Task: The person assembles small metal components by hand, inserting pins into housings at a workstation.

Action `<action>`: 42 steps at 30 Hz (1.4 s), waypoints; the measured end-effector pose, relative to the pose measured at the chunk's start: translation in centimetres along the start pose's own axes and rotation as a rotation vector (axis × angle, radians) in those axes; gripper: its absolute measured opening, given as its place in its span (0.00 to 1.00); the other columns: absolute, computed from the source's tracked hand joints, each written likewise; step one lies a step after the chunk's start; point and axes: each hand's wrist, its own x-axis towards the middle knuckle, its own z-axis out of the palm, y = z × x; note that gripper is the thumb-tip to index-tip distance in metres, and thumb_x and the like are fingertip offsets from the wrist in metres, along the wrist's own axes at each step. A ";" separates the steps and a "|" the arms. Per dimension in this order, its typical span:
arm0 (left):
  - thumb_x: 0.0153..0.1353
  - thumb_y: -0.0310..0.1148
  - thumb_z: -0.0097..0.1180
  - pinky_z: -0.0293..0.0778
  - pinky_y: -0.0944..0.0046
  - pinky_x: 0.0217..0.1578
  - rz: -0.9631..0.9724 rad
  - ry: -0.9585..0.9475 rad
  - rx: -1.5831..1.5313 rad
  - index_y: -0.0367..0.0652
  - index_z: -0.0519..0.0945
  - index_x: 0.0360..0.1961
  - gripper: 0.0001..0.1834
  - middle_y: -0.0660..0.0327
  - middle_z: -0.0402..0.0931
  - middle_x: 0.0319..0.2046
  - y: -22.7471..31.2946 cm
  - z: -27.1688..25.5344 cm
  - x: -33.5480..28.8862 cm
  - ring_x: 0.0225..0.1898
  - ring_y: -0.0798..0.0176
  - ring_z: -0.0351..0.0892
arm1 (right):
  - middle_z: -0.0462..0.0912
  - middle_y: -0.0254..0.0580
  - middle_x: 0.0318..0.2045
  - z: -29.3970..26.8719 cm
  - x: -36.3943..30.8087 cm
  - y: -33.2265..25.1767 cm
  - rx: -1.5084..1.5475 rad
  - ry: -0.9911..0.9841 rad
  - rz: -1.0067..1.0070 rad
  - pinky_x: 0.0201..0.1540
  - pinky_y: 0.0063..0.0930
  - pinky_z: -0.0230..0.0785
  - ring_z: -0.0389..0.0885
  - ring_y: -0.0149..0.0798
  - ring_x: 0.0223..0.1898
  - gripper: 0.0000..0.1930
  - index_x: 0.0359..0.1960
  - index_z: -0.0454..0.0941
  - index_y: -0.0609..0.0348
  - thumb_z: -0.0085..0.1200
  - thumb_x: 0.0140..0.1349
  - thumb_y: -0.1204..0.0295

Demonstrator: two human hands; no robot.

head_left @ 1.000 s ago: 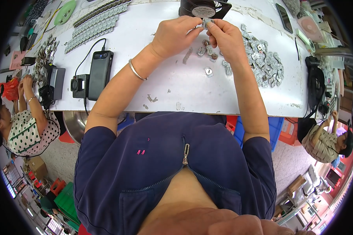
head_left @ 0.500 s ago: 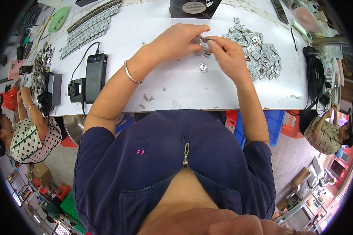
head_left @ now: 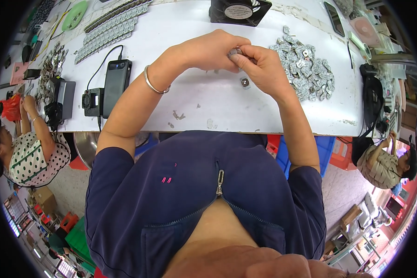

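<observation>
Both hands meet over the white table (head_left: pixel 190 99), a little right of the middle. My left hand (head_left: pixel 217 50), with a bangle on its wrist, has its fingers curled in at the fingertips of the other hand; what they hold is mostly hidden. Thumb and finger of my right hand (head_left: pixel 263 69) pinch a small round metal part (head_left: pixel 236 52), which also touches the left fingers. Just below the hands lies a single small metal piece (head_left: pixel 244 83) with a dark centre. To the right spreads a pile of small silvery metal pieces (head_left: pixel 308 67).
A black fan (head_left: pixel 240 11) stands at the far edge. Left of my arm lie a black power bank (head_left: pixel 117 83) with a cable and rows of metal pieces (head_left: pixel 109 39). A phone (head_left: pixel 334 18) lies far right. Two people sit at either side.
My hands have drawn closer together, and the left fingers, stretched out before, are now curled in. The metal pieces seen beneath the fingers are mostly covered. The view has shifted slightly.
</observation>
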 end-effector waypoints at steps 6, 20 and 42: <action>0.56 0.33 0.60 0.72 0.66 0.29 0.088 0.164 0.134 0.37 0.79 0.34 0.10 0.58 0.80 0.26 0.0 -1.3 -0.5 0.26 0.66 0.76 | 0.74 0.34 0.17 -1.4 0.4 -0.6 0.019 0.067 0.057 0.24 0.23 0.62 0.66 0.24 0.20 0.10 0.34 0.80 0.64 0.54 0.63 0.69; 0.64 0.32 0.54 0.68 0.73 0.24 0.180 0.186 -0.194 0.40 0.82 0.40 0.09 0.65 0.77 0.24 -2.4 -1.4 -0.8 0.23 0.75 0.72 | 0.75 0.32 0.20 -3.0 1.5 0.7 0.186 -0.098 0.260 0.24 0.19 0.63 0.69 0.22 0.19 0.10 0.33 0.78 0.63 0.51 0.64 0.68; 0.57 0.27 0.60 0.76 0.67 0.25 0.429 0.833 0.585 0.43 0.80 0.42 0.11 0.60 0.82 0.29 -5.2 0.8 0.9 0.25 0.60 0.81 | 0.75 0.31 0.19 -1.0 3.8 -0.3 0.051 0.103 0.159 0.22 0.21 0.63 0.70 0.23 0.20 0.12 0.37 0.80 0.64 0.52 0.63 0.66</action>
